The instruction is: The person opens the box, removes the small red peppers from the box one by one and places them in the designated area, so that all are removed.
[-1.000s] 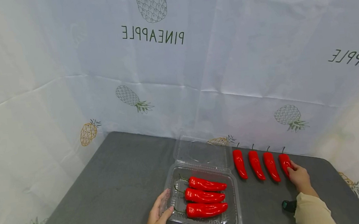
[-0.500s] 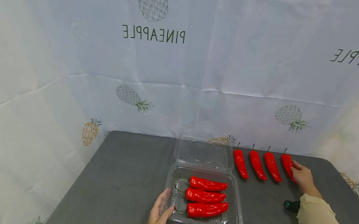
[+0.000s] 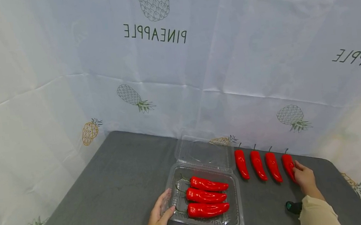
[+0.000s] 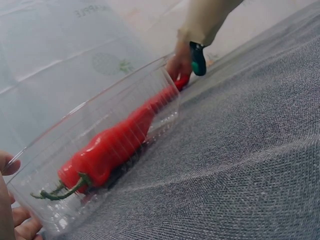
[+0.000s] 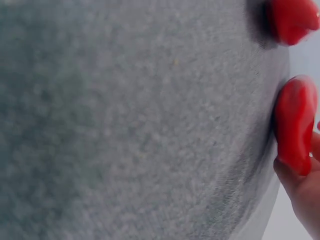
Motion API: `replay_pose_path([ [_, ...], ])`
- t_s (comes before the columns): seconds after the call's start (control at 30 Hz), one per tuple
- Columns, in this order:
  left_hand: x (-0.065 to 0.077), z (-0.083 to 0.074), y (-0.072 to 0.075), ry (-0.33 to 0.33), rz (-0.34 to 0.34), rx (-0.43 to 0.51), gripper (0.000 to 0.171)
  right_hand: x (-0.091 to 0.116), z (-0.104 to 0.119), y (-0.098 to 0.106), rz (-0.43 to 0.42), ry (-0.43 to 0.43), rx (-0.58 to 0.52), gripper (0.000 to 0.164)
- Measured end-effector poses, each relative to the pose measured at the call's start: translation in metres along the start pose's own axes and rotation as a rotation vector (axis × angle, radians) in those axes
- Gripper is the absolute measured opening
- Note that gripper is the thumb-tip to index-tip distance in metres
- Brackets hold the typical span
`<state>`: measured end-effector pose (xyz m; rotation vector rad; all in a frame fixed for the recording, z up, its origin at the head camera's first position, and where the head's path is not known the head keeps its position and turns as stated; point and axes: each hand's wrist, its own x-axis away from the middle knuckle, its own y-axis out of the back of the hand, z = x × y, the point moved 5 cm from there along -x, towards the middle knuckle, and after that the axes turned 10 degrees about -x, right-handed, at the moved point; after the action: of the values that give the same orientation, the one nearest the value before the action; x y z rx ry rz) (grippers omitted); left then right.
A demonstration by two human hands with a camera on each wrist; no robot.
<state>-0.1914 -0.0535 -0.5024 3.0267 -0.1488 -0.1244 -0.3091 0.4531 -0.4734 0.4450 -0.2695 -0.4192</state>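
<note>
My left hand (image 3: 157, 219) grips the left side of a clear plastic clamshell container (image 3: 240, 209), thumb over its rim and fingers outside the wall. Inside lie three red chili peppers (image 3: 208, 210) side by side, green stems towards that hand. At the right end of a row of red peppers, my right hand (image 3: 304, 178) holds the last red chili pepper (image 3: 287, 163) between thumb and fingers near its lower part. The right wrist view shows the thumb along one side of this pepper (image 5: 295, 120), which lies at the tabletop.
Three more red peppers (image 3: 257, 165) lie in a row between the container and my right hand, stems towards the back. The container's clear lid (image 3: 204, 154) is folded back against the pineapple-print curtain (image 3: 241, 65). Grey cloth covers the table (image 3: 121, 177).
My right hand and the pepper in it have shifted slightly to the right. The left hand, the container and the other peppers stay put.
</note>
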Motion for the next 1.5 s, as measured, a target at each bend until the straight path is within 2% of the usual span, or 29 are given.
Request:
replay_pose_path([
  [0.13,0.001,0.002,0.000,-0.016,-0.013,-0.009,0.053,0.004,0.003,0.000,-0.003,-0.005,-0.016,0.053],
  [0.27,0.001,0.002,0.000,-0.067,-0.022,0.003,0.052,0.009,0.010,0.000,0.005,0.015,0.018,0.053],
  [0.4,0.002,0.000,0.000,-0.133,-0.031,0.009,0.051,0.017,0.022,-0.003,0.057,0.048,0.100,0.054],
  [0.53,0.003,-0.003,0.000,-0.167,-0.042,0.006,0.050,0.027,0.037,-0.008,0.137,0.075,0.169,0.054],
  [0.7,0.003,-0.003,0.000,-0.168,-0.050,-0.001,0.050,0.040,0.055,-0.016,0.206,0.130,0.223,0.055],
  [0.83,0.002,-0.003,0.000,-0.148,-0.038,0.001,0.051,0.050,0.064,-0.022,0.242,0.148,0.238,0.062],
  [1.1,0.000,0.002,0.000,-0.048,-0.017,-0.001,0.053,0.071,0.077,-0.033,0.276,0.153,0.126,0.076],
  [1.27,0.001,0.002,-0.001,-0.040,-0.015,-0.003,0.053,0.088,0.091,-0.042,0.284,0.202,0.081,0.077],
  [1.5,0.001,0.000,0.000,-0.061,-0.017,-0.014,0.053,0.114,0.115,-0.062,0.350,0.289,0.066,0.067],
])
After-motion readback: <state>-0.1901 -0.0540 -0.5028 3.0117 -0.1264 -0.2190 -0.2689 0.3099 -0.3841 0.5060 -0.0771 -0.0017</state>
